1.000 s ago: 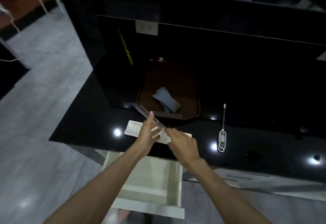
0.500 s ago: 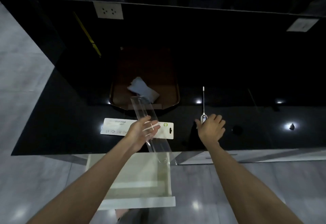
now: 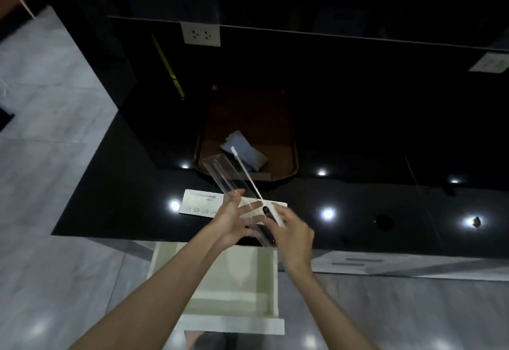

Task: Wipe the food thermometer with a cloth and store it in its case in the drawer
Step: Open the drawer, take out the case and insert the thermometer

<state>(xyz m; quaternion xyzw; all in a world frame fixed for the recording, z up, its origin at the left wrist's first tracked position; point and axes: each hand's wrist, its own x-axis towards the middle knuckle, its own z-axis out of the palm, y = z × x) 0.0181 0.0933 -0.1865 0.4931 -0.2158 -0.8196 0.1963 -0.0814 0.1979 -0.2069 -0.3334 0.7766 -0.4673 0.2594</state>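
Observation:
My left hand [image 3: 234, 219] holds a long clear plastic case [image 3: 225, 175] tilted up and away over the black counter's front edge. My right hand [image 3: 293, 235] grips the food thermometer [image 3: 248, 177] by its head, and its thin white probe lies along the case, pointing away toward the tray. A grey cloth [image 3: 246, 152] lies crumpled in the brown tray [image 3: 290, 140] behind. A white printed card [image 3: 198, 202] lies flat on the counter under my hands. The white drawer [image 3: 228, 283] stands pulled out below the counter.
The glossy black counter [image 3: 358, 206] runs right, with ceiling lights mirrored in it. A white wall socket [image 3: 201, 34] sits on the dark back panel, and a yellow strip [image 3: 166, 64] leans at the left. Grey tiled floor lies to the left and below.
My right hand picked the thermometer off the counter at the right and brought it left to the case. My left hand has kept the case raised.

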